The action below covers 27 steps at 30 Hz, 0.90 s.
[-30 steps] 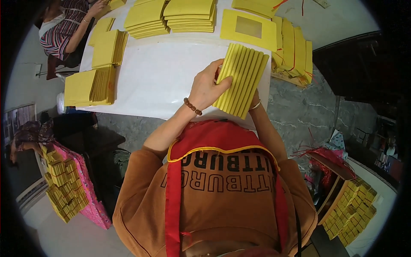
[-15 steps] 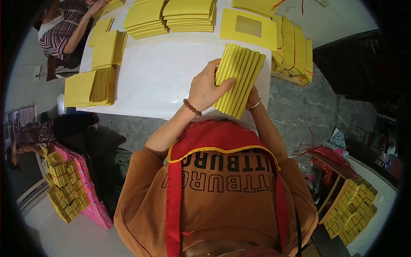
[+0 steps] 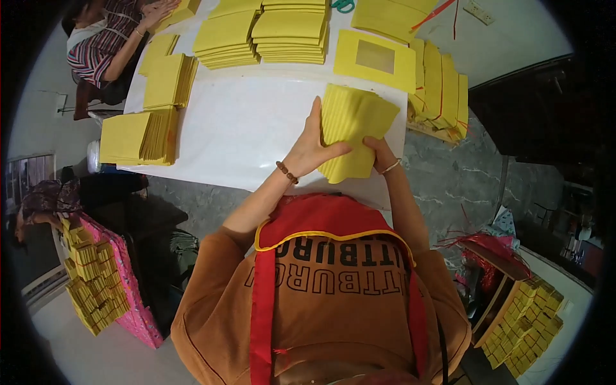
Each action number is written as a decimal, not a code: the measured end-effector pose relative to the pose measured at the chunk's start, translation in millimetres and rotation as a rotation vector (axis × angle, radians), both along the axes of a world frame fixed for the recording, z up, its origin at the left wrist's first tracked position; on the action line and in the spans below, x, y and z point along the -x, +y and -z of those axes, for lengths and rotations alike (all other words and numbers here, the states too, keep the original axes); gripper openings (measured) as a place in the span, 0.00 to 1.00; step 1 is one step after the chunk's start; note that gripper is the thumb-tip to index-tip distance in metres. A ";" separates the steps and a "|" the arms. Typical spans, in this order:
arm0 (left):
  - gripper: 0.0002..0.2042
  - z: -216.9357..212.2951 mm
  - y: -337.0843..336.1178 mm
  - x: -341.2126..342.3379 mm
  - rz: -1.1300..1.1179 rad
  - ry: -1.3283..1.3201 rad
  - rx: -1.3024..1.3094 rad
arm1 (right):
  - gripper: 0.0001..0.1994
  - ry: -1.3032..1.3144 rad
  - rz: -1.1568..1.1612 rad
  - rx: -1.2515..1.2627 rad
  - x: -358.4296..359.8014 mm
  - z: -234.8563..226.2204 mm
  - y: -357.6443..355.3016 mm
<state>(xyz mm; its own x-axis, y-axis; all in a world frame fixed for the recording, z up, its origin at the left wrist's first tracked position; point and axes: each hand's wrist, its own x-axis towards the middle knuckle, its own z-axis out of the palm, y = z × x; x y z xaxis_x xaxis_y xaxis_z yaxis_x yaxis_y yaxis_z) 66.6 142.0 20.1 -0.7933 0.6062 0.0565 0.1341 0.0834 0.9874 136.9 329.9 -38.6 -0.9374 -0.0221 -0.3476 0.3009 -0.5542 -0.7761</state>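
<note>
A bundle of folded yellow paper (image 3: 360, 119) is held up over the near right part of the white table. Rounded folds run along its left side, while a flat, slightly bowed sheet faces up on the right. My left hand (image 3: 310, 147), with a brown bead bracelet at the wrist, grips the folded side, its thumb lying across the front. On the lower right edge my right hand (image 3: 382, 154) pinches the paper with its thumb on top; its other fingers are hidden behind. Beyond the bundle lies a flat yellow sheet with a brownish rectangle (image 3: 375, 56).
Stacks of yellow paper (image 3: 226, 35) line the table's (image 3: 250, 115) far side, with more paper stacks (image 3: 165, 80) at its left. Tied yellow bundles (image 3: 443, 90) stand off the right edge. Teal-handled scissors (image 3: 343, 5) lie at the back. Another person (image 3: 106, 48) works at far left.
The paper bundle has turned from showing a row of rolled folds to showing a flat sheet on its right. My right thumb has come round onto its front.
</note>
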 end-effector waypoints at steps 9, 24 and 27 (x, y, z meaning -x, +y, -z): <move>0.56 4.4 -18.3 19.9 0.090 0.211 0.149 | 0.23 0.333 -0.201 -0.836 8.3 -7.3 8.1; 0.40 19.5 -8.0 14.9 -0.128 -0.034 0.110 | 0.26 0.034 0.113 -0.130 15.9 -2.5 -18.9; 0.37 25.1 -16.6 17.1 -0.145 -0.253 0.121 | 0.23 -0.071 0.083 -0.063 15.6 -5.8 -30.2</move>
<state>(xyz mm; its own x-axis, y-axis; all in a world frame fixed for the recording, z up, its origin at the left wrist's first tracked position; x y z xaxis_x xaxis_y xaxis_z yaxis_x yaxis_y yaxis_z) 49.6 125.4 -5.0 -0.8516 0.4763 -0.2191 -0.1363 0.2025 0.9698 121.3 299.7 -32.8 -0.9079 0.0785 -0.4117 0.3116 -0.5306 -0.7883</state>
